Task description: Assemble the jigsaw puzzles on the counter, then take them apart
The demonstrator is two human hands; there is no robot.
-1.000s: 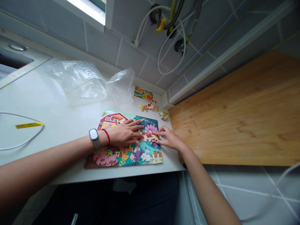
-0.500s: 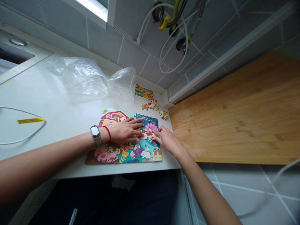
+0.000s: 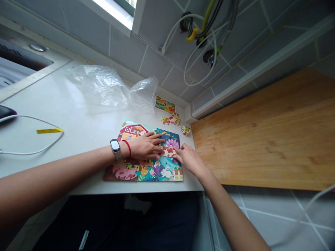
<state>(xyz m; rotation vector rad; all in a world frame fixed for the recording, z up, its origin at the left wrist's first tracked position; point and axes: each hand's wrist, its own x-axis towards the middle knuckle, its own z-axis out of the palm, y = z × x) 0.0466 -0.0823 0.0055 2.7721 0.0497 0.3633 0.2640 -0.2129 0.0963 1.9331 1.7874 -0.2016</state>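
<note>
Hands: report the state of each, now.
Left hand: open, fingers spread on the jigsaw puzzle.
Right hand: fingers bent at the puzzle's brown-and-white cow patch; whether gripping cannot be told.

Red bracelet (image 3: 128,146), pale-strapped watch (image 3: 115,145)

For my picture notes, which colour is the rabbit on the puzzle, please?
The rabbit on the puzzle is white; the head view shows it best.

A clear plastic bag (image 3: 107,89) lies crumpled on the counter (image 3: 83,129). Left of the bag are a sink (image 3: 39,75) and a white cable (image 3: 21,153) with a yellow tag (image 3: 49,131); behind it, a tiled wall (image 3: 124,45); well to its right, a wooden board (image 3: 261,139).
</note>
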